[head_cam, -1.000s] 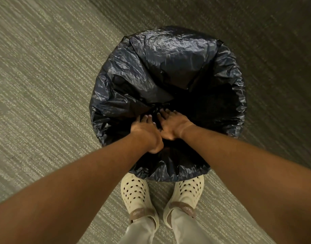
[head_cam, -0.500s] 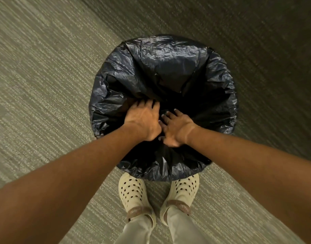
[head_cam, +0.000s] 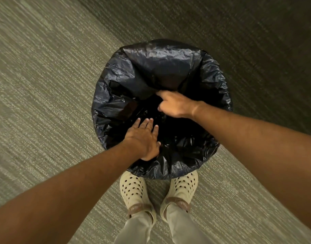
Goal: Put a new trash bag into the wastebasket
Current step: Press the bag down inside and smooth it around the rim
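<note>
The black trash bag [head_cam: 161, 71] is draped over the round wastebasket, covering its rim all the way round; the basket itself is hidden beneath the plastic. The bag's middle sinks into a dark hollow just beyond your fingertips.

Your left hand [head_cam: 144, 138] lies palm down on the near-left part of the bag, arm stretched forward from the lower left. Its fingers [head_cam: 147, 123] are straight and slightly spread, pointing into the hollow and pressing flat on the plastic; they grip nothing. The thumb tucks toward the near rim.

Your right hand [head_cam: 176, 104] reaches in from the right, wrist bent, back of the hand upward. Its fingers curl toward a fold of plastic at the far edge of the hollow, the fingertips at the fold; whether they pinch it or merely push against it cannot be told, since the tips are hidden by the knuckles and the dark film.

The two hands are apart, the hollow between them.

Below your wrists, your cream perforated clogs [head_cam: 133, 192] stand just beside the bag's near edge on grey striped carpet [head_cam: 45, 103].
</note>
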The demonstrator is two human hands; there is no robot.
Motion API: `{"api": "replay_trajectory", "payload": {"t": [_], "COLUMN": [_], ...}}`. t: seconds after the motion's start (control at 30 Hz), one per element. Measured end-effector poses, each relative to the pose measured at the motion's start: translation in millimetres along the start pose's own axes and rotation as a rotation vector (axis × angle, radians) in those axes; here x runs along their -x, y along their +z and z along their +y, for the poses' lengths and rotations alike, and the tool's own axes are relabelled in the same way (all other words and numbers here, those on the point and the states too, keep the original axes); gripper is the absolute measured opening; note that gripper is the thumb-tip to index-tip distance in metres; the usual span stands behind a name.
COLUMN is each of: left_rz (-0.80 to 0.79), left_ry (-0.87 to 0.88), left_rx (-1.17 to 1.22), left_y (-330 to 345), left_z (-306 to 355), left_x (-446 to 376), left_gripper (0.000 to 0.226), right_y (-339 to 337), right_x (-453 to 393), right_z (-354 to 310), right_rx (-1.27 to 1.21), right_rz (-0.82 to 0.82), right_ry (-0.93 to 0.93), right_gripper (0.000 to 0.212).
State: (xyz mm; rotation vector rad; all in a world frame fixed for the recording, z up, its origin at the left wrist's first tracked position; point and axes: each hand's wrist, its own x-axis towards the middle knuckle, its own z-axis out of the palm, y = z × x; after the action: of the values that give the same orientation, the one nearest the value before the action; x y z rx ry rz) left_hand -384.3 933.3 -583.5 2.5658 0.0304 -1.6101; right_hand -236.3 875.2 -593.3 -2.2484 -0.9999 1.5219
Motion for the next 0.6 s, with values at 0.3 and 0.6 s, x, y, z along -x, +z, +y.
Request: {"api": "replay_trajectory", "payload": {"t": [0.3, 0.6], "left_rz": [-0.062, -0.132], "left_ry": [-0.059, -0.104], "left_rx": [0.028, 0.058], "left_y": [-3, 8], "left_z": [-4, -2], "left_x": [-13, -51], "left_gripper": [0.068, 0.074], "right_y": [60, 99], "right_x": [0, -58], "right_z": [15, 37], "right_rx": [0.674, 0.790], "right_rz": [-0.241, -0.400], "right_ry": [-0.029, 0.144], "right_gripper": [0.080, 0.084]}}
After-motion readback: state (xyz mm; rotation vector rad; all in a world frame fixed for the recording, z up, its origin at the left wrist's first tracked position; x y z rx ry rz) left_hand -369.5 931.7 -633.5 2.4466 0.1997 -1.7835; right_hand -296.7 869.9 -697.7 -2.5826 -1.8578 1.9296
